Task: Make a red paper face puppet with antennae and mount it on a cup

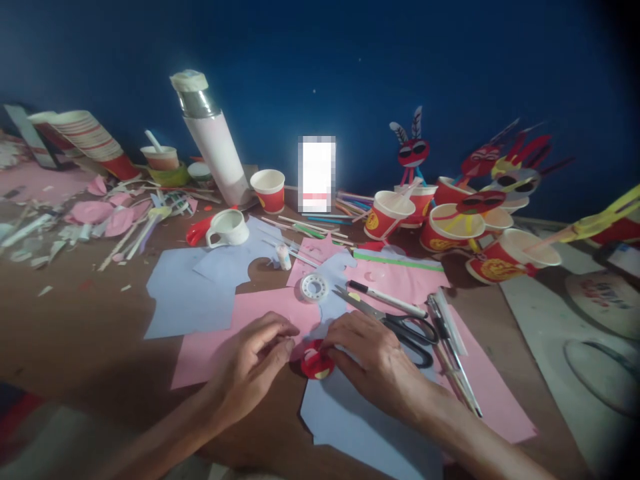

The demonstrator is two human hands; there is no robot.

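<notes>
A small round red paper piece (pixel 317 360) with pale marks lies between my hands, over the edge of blue paper (pixel 370 420). My right hand (pixel 367 350) reaches in from the right, its curled fingertips touching the red piece. Just left of it is my left hand (pixel 267 353), fingers bent and thumb near the index finger; whether something tiny is between them I cannot make out. Beyond the hands sits a white tape roll (pixel 314 288). Black-handled scissors (pixel 390 320) lie beside my right hand, below a marker (pixel 387 298).
Pink paper (pixel 210 360) and blue sheets cover the table's middle. At the back stand a tall flask (pixel 215 147), a white mug (pixel 227 228) and a red cup (pixel 268 190). Cups with paper figures (pixel 453 223) stand right; paper scraps (pixel 95 212) lie left.
</notes>
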